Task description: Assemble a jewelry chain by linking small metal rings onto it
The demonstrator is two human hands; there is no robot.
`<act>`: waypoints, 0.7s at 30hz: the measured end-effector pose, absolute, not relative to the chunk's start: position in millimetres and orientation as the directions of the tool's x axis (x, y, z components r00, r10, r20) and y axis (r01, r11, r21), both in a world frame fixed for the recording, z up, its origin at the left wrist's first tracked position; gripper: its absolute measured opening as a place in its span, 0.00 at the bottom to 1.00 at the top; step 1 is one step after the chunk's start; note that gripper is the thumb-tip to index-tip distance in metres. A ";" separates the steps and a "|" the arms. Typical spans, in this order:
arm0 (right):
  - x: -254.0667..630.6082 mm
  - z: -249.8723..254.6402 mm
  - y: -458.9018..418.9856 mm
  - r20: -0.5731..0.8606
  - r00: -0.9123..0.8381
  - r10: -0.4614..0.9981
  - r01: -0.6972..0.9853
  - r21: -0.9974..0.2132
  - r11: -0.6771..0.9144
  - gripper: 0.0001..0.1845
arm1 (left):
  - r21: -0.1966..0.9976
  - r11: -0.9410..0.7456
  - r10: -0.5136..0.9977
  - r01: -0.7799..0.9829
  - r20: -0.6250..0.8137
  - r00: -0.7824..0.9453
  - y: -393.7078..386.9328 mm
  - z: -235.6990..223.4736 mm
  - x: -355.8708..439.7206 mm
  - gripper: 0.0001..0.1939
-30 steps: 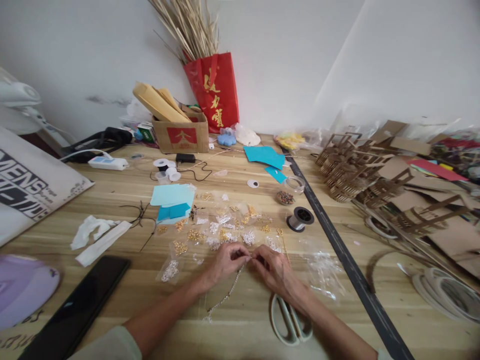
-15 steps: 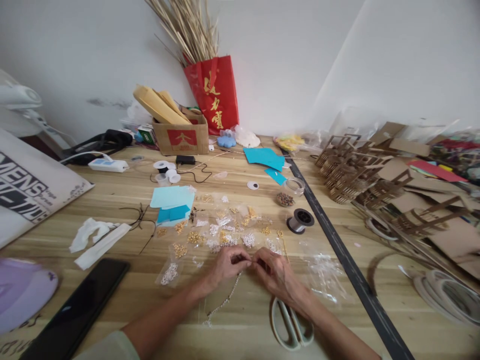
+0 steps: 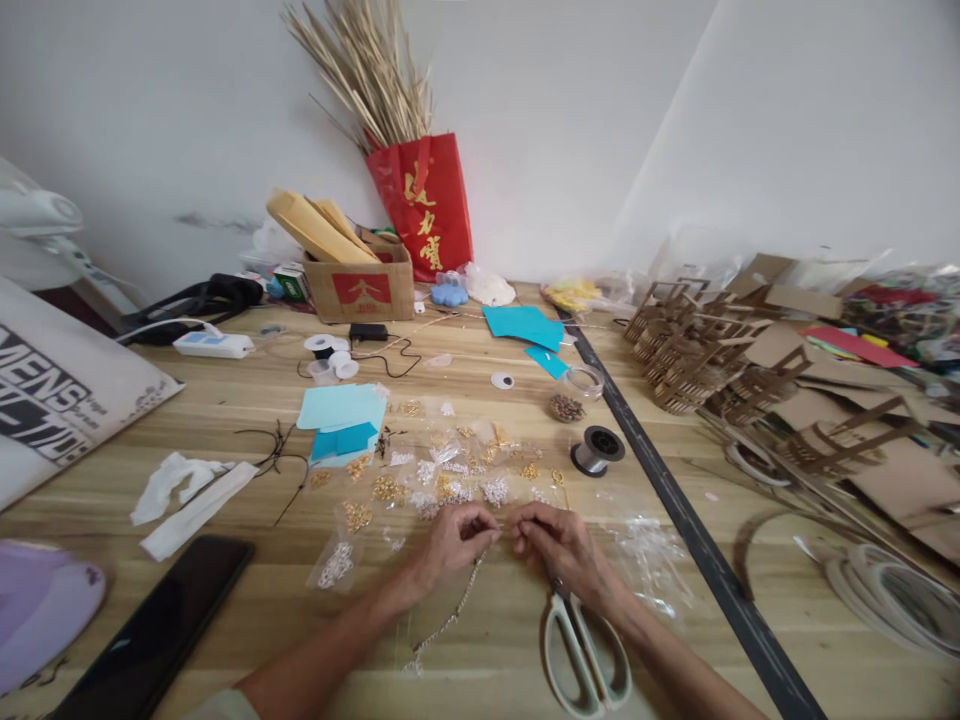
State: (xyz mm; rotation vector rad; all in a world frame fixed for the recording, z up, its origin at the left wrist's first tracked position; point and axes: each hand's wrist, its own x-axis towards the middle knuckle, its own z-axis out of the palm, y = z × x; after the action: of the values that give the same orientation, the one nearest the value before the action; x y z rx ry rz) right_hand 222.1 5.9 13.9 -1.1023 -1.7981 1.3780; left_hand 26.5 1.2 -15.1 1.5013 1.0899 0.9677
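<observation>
My left hand (image 3: 452, 545) pinches the upper end of a thin silvery chain (image 3: 459, 610), which hangs down and left toward the wooden table (image 3: 360, 640). A small gap away, my right hand (image 3: 559, 548) is closed with thumb and fingertips together; whatever is in them is too small to make out. Pale-handled scissors (image 3: 585, 660) lie under and just below my right wrist. In front of both hands spread small clear bags of gold and silver jewellery findings (image 3: 450, 470). A spool of thin wire (image 3: 598, 452) stands beyond my right hand.
A black phone (image 3: 161, 630) lies at the left front. Blue card pieces (image 3: 345, 420) rest behind the findings. Clear plastic bags (image 3: 649, 560) sit right of my hands, beside a dark strip (image 3: 697, 540). Cardboard baskets (image 3: 682, 350) crowd the right side.
My hands, almost touching before, have moved slightly apart. The chain still hangs from my left hand. The whole view has shifted a little.
</observation>
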 end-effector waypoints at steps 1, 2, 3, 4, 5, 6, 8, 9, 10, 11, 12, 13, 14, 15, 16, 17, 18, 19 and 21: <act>222.3 12.7 5.5 -0.029 -0.474 0.880 0.214 -0.973 0.084 0.13 | 0.983 -0.090 0.961 0.159 0.044 0.273 1.0 -13.8 26.5 0.07; 222.2 11.7 4.9 -0.035 -0.477 0.878 0.179 -0.982 0.058 0.13 | 0.983 -0.091 0.961 0.160 0.044 0.272 0.9 -12.5 26.5 0.07; 221.8 11.0 4.1 -0.038 -0.473 0.880 0.144 -0.989 0.034 0.14 | 0.982 -0.092 0.961 0.163 0.045 0.274 0.7 -11.3 26.5 0.07; 221.4 10.4 3.2 -0.041 -0.464 0.885 0.113 -0.994 0.013 0.15 | 0.982 -0.093 0.961 0.167 0.044 0.274 0.5 -10.3 26.4 0.07; 220.9 9.8 2.2 -0.045 -0.450 0.892 0.089 -0.996 -0.005 0.16 | 0.981 -0.091 0.960 0.173 0.040 0.276 0.3 -9.5 26.2 0.07; 220.4 9.1 1.4 -0.050 -0.435 0.899 0.075 -0.997 -0.019 0.18 | 0.980 -0.087 0.960 0.179 0.035 0.277 0.0 -8.9 26.1 0.06; 219.6 7.5 0.1 -0.071 -0.417 0.906 0.086 -0.996 -0.039 0.21 | 0.980 -0.081 0.962 0.182 0.029 0.273 -0.4 -8.5 26.0 0.06; 219.3 6.8 -0.4 -0.085 -0.415 0.906 0.106 -0.993 -0.044 0.21 | 0.980 -0.082 0.962 0.182 0.030 0.272 -0.6 -8.6 25.9 0.06; 219.0 6.4 -0.8 -0.093 -0.410 0.907 0.131 -0.990 -0.043 0.21 | 0.980 -0.087 0.962 0.181 0.035 0.272 -0.7 -8.7 25.9 0.06; 218.7 6.4 -1.3 -0.093 -0.403 0.910 0.163 -0.986 -0.029 0.20 | 0.979 -0.093 0.961 0.180 0.041 0.274 -0.8 -9.0 25.9 0.06; 218.4 7.0 -1.9 -0.080 -0.397 0.914 0.202 -0.979 0.002 0.19 | 0.979 -0.099 0.960 0.179 0.047 0.274 -0.8 -9.4 25.9 0.06; 218.2 8.2 -2.7 -0.053 -0.391 0.919 0.246 -0.968 0.049 0.18 | 0.979 -0.103 0.960 0.177 0.051 0.275 -0.7 -9.9 25.9 0.06; 218.0 9.7 -3.7 -0.013 -0.384 0.923 0.291 -0.951 0.107 0.16 | 0.979 -0.104 0.960 0.176 0.052 0.276 -0.6 -10.5 25.9 0.07; 217.8 11.4 -4.7 0.033 -0.383 0.923 0.333 -0.927 0.171 0.15 | 0.980 -0.101 0.959 0.173 0.050 0.277 -0.4 -11.2 25.9 0.08; 217.7 13.0 -5.9 0.079 -0.386 0.919 0.370 -0.899 0.233 0.14 | 0.981 -0.095 0.959 0.169 0.045 0.280 -0.2 -12.0 26.0 0.08; 217.5 14.2 -7.0 0.120 -0.394 0.911 0.396 -0.872 0.286 0.13 | 0.982 -0.090 0.958 0.166 0.040 0.282 0.1 -12.7 26.0 0.09; 217.3 14.8 -8.1 0.153 -0.403 0.903 0.414 -0.849 0.328 0.13 | 0.982 -0.087 0.957 0.165 0.036 0.286 0.2 -13.4 26.0 0.09; 217.0 14.7 -9.0 0.176 -0.414 0.893 0.425 -0.830 0.360 0.13 | 0.982 -0.085 0.956 0.167 0.033 0.290 0.4 -13.9 26.1 0.09; 216.1 12.4 -10.6 0.205 -0.441 0.874 0.438 -0.800 0.409 0.13 | 0.982 -0.088 0.956 0.168 0.035 0.292 0.4 -14.1 26.1 0.10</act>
State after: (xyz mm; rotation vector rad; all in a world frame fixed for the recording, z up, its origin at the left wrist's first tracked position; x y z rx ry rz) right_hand 216.1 -10.6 12.4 -1.1107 -2.0432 0.9004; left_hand 26.1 0.4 -14.1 1.5102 1.0839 0.9423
